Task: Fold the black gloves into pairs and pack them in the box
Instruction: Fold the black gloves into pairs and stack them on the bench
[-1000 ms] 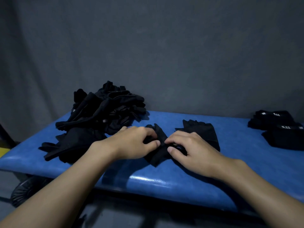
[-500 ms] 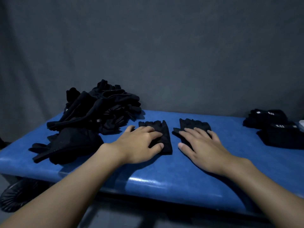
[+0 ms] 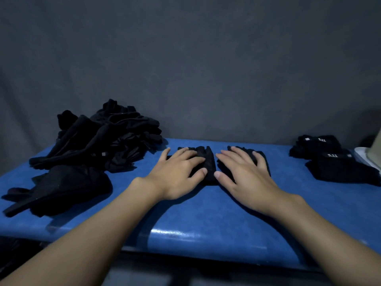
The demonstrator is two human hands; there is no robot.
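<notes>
Two black gloves lie flat side by side at the middle of the blue table [image 3: 206,219]. My left hand [image 3: 177,174] rests flat on the left glove [image 3: 207,162] with fingers straight. My right hand [image 3: 243,174] lies flat on the right glove [image 3: 263,162], fingers spread. Both gloves are mostly covered by my hands. A pale box edge [image 3: 371,155] shows at the far right.
A heap of loose black gloves [image 3: 99,137] sits at the back left, with another dark bundle [image 3: 61,188] in front of it. Folded glove pairs with white labels [image 3: 334,159] lie at the right. A grey cloth wall stands behind the table.
A second ago both hands were pinching one bunched glove. Now the two gloves lie spread apart and each hand lies flat on one; the right hand has slid closer to the left.
</notes>
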